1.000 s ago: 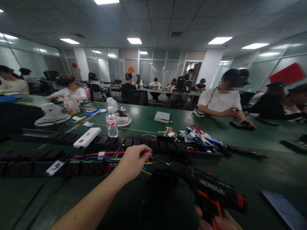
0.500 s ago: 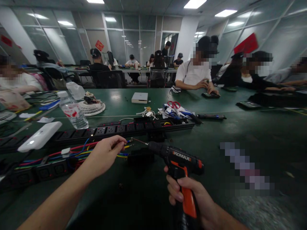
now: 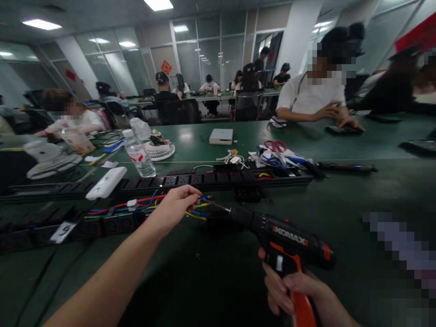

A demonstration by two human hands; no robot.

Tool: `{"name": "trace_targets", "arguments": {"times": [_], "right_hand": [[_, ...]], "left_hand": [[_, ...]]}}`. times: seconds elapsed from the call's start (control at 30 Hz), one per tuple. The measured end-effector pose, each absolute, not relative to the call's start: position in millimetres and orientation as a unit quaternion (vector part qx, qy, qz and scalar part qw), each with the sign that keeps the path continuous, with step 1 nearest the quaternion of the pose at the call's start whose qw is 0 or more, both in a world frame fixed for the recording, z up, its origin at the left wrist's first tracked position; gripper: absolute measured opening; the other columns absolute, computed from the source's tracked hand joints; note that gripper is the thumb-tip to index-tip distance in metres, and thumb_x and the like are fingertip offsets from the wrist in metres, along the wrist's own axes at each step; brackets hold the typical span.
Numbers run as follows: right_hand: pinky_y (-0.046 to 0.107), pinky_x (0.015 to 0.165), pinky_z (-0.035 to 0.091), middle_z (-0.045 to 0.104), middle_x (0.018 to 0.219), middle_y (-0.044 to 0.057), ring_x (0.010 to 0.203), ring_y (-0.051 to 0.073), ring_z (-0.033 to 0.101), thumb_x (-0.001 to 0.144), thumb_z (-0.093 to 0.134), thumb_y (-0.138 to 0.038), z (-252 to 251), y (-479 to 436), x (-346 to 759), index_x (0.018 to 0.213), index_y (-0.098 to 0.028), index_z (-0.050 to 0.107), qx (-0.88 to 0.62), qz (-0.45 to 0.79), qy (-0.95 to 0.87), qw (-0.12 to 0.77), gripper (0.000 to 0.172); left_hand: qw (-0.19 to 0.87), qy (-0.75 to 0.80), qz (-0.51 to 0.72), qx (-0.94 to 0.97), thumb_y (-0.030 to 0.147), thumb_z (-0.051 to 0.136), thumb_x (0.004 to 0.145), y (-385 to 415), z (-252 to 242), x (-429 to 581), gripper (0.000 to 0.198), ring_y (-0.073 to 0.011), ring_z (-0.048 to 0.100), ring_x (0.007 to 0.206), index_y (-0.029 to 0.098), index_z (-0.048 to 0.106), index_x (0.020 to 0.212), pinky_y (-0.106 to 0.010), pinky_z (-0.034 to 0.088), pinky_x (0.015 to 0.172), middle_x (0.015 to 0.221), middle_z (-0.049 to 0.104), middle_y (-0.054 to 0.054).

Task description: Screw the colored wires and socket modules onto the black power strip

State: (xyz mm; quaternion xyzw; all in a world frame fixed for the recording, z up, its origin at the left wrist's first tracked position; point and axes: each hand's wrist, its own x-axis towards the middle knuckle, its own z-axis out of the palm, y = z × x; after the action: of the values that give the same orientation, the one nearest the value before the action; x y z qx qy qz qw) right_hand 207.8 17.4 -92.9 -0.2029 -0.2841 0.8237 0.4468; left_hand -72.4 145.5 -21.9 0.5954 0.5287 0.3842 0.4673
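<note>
My right hand [image 3: 289, 286] is wrapped round the handle of a black and orange cordless drill [image 3: 289, 234], which points left. A long thin bit [image 3: 217, 205] in its chuck reaches toward the fingertips of my left hand [image 3: 179, 204]. Those fingers are pinched together; what sits between them is too small to make out. Beside them several coloured wires [image 3: 150, 206] end in loose tips, the blue and yellow ones close to the bit. The wires run out of an opened black power strip [image 3: 119, 223] lying on the left.
Behind the wires lies a long black socket strip [image 3: 211, 178]. A white power strip [image 3: 107, 182], a water bottle [image 3: 139, 154] and a fan part [image 3: 160, 150] stand left. Red-handled scissors [image 3: 275, 146] lie on gloves [image 3: 282, 158]. Several people sit around; one works opposite at the green table [image 3: 190, 134].
The view has swung left, so the scene sits further right. My left hand still pinches near the wire tips, and the drill stays in my right hand with its bit close by.
</note>
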Motion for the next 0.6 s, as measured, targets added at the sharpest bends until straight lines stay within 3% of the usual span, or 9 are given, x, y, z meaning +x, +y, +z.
{"name": "trace_targets", "arguments": {"times": [0.27,0.6], "right_hand": [[0.036,0.06,0.053,0.058,0.066,-0.002,0.046,0.012,0.054,0.075,0.078,-0.03,-115.5,46.2,217.6,0.117,-0.028,0.063,-0.115,0.878,-0.323,0.333,0.045],[0.033,0.057,0.051,0.057,0.062,-0.002,0.045,0.012,0.053,0.069,0.08,-0.029,-97.9,29.8,206.1,0.109,-0.022,0.068,-0.202,0.844,-0.276,0.413,0.042]], "left_hand": [[0.52,0.508,0.383,0.569,0.019,0.054,0.073,145.7,-24.7,-72.1,0.016,-0.0089,0.047,0.059,0.016,0.065,0.084,-0.022,0.033,0.054,0.067,0.055,0.002],[0.534,0.522,0.37,0.553,0.018,0.056,0.073,145.5,-25.9,-69.8,0.015,-0.008,0.048,0.058,0.013,0.065,0.084,-0.021,0.034,0.055,0.067,0.056,0.001]]}}
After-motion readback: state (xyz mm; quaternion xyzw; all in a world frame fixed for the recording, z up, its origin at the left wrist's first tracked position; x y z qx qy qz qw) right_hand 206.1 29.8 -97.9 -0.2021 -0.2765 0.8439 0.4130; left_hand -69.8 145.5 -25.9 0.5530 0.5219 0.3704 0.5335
